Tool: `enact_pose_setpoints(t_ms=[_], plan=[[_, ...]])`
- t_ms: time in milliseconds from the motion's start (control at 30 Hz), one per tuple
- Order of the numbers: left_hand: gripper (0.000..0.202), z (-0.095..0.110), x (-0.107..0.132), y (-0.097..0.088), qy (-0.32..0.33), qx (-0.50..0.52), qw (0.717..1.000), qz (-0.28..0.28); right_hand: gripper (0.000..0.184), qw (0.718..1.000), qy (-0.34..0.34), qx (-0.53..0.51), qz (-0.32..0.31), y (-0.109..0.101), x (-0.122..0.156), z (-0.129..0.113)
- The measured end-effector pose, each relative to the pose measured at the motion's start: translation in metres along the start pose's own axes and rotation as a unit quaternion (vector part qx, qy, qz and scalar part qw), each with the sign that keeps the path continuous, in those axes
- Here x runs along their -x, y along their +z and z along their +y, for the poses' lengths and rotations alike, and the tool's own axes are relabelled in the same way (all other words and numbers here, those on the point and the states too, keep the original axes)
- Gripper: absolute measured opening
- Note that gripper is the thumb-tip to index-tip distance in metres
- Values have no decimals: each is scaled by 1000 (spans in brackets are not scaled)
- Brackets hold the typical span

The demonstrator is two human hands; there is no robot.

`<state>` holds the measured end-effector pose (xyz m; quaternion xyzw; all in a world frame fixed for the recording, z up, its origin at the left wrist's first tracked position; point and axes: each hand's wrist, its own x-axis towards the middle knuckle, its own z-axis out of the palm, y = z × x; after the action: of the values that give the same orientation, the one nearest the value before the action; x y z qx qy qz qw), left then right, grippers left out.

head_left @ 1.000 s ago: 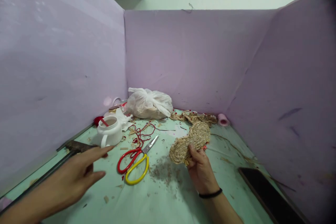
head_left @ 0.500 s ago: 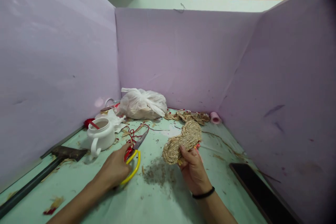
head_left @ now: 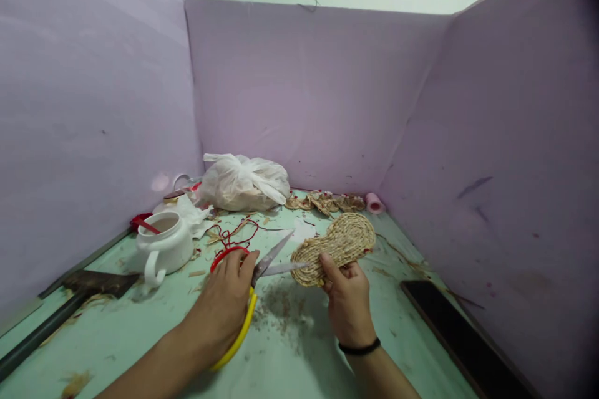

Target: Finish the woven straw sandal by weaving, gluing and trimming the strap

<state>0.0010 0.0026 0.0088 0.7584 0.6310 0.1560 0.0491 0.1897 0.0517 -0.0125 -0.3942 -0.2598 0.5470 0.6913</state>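
Note:
My right hand (head_left: 347, 303) grips a peanut-shaped woven straw piece (head_left: 337, 245) by its lower edge and holds it above the green table. My left hand (head_left: 225, 305) is closed on a pair of scissors (head_left: 253, 290) with one red and one yellow handle. The blades are spread apart and point toward the left end of the straw piece, their tips almost touching it. A black band circles my right wrist.
A white pot (head_left: 163, 248) with a red stick, a hatchet-like tool (head_left: 70, 299), a tied plastic bag (head_left: 243, 182), red thread (head_left: 234, 234), straw scraps (head_left: 327, 202) and a pink spool (head_left: 374, 202) lie behind. A dark flat slab (head_left: 458, 336) lies right. Purple partition walls enclose three sides.
My left hand reached to the scissors, picked them up and opened the blades toward the straw piece. My right hand kept hold of the straw piece and tilted it flatter.

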Motion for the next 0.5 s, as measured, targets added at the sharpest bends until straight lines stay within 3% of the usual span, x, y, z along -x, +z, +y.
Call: enact_pose_setpoints(t_ms=[267, 500], plan=[[54, 15, -10, 3, -31, -137, 989, -37, 35, 998, -22, 44, -48, 4, 10, -1], [50, 12, -12, 12, -8, -199, 980, 5, 35, 992, -40, 82, -88, 8, 18, -3]])
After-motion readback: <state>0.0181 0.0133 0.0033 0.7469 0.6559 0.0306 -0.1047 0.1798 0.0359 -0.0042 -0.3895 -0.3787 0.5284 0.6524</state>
